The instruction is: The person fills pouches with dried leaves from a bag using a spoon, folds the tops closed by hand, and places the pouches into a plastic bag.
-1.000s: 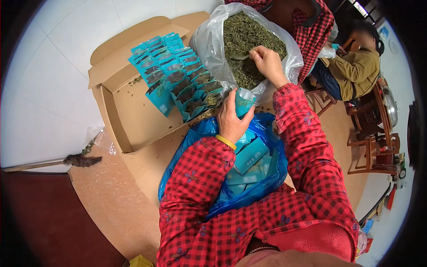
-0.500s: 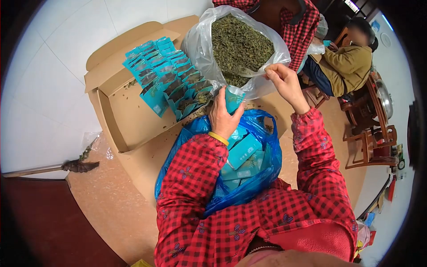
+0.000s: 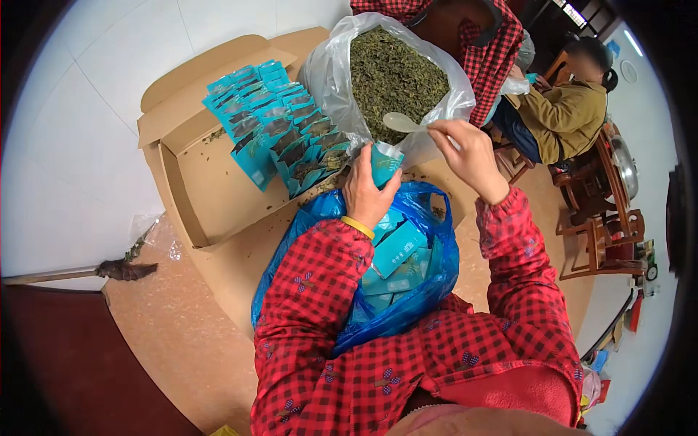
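My left hand (image 3: 367, 195) is wrapped round a teal packet (image 3: 385, 164), held upright with its mouth open. Pinched in my right hand (image 3: 465, 151) is a pale spoon (image 3: 400, 123), its bowl over the near edge of the dried leaves (image 3: 396, 73). These leaves fill a large clear plastic bag (image 3: 331, 69). To the left, rows of open teal packets (image 3: 254, 160) with leaves inside stand in a cardboard box (image 3: 211, 196). Below my left hand, a blue plastic bag (image 3: 291, 254) holds several flat teal packets (image 3: 399, 248).
A person (image 3: 571, 109) in a brown jacket sits at the upper right. Wooden chairs (image 3: 607, 243) and a table with a metal basin (image 3: 624, 167) are at the right. Red checked cloth (image 3: 498, 62) lies beyond the clear bag. A broom (image 3: 125, 270) lies at the left.
My right hand has moved from over the leaves to the right of the clear bag's near edge, and the spoon's bowl now shows. The left hand keeps its hold on the packet.
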Demonstrator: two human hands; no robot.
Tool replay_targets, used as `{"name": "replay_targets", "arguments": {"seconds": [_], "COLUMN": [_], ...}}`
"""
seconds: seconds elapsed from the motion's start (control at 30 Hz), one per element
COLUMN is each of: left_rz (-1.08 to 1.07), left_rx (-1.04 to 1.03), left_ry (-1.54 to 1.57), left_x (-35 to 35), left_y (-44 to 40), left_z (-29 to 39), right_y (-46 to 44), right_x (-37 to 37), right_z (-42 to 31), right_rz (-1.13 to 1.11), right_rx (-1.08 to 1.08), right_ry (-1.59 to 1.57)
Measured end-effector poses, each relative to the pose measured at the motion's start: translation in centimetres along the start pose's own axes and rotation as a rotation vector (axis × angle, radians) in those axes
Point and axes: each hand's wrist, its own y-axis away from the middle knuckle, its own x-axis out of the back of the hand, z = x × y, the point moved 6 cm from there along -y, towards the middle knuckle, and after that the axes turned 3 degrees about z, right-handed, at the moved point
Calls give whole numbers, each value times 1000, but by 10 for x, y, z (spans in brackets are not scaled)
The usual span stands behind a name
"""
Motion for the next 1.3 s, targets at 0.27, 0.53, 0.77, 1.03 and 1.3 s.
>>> {"name": "replay_targets", "arguments": {"seconds": [0.27, 0.53, 0.77, 1.03, 1.3], "left_rz": [13, -12, -19, -7, -8], "left_rx": [-20, 5, 7, 8, -9], "left_ry": [5, 19, 29, 4, 7], "left_x": [0, 0, -1, -1, 0], "left_y": [1, 3, 2, 2, 1], "left_z": [-3, -3, -5, -4, 1], "right_y": [-27, -45, -15, 20, 12], "right_x": [-137, -117, -65, -15, 13], "right_z": [85, 111, 103, 48, -40], "right_rz": [-243, 28, 66, -23, -75], "right_rx": [-457, -443, -455, -442, 367], "right_ry": [-338, -199, -281, -515, 143]}}
